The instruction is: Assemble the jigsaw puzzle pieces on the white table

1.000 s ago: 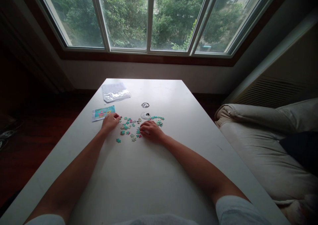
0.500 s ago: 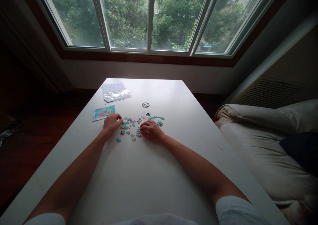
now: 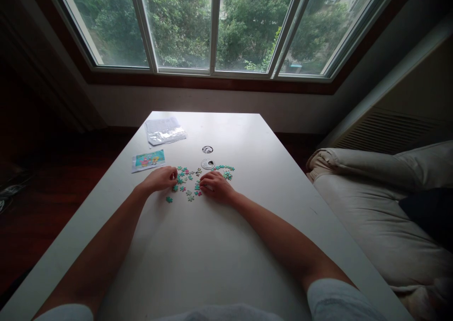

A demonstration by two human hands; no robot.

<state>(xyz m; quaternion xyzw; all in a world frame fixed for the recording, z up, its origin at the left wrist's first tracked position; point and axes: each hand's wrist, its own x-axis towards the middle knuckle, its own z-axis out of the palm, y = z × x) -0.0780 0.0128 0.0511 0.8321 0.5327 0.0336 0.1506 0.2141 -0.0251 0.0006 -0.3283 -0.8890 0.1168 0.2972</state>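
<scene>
Several small teal and pink jigsaw pieces (image 3: pixel 187 178) lie scattered on a white table (image 3: pixel 198 255). My left hand (image 3: pixel 160 179) rests at the left edge of the scatter with its fingers curled onto the pieces; what it grips, if anything, is too small to see. My right hand (image 3: pixel 216 187) lies on the right side of the scatter, fingers bent down and pressed on pieces at its fingertips. A small colourful picture card (image 3: pixel 148 160) lies just beyond my left hand.
A clear plastic bag with paper (image 3: pixel 164 131) lies at the table's far left. Two round cable holes (image 3: pixel 207 156) sit beyond the pieces. A pale sofa (image 3: pixel 382 207) stands close on the right. Large windows fill the far wall.
My left hand has slid right and slightly toward me, from beside the picture card into the left edge of the pieces. My right hand has stayed put.
</scene>
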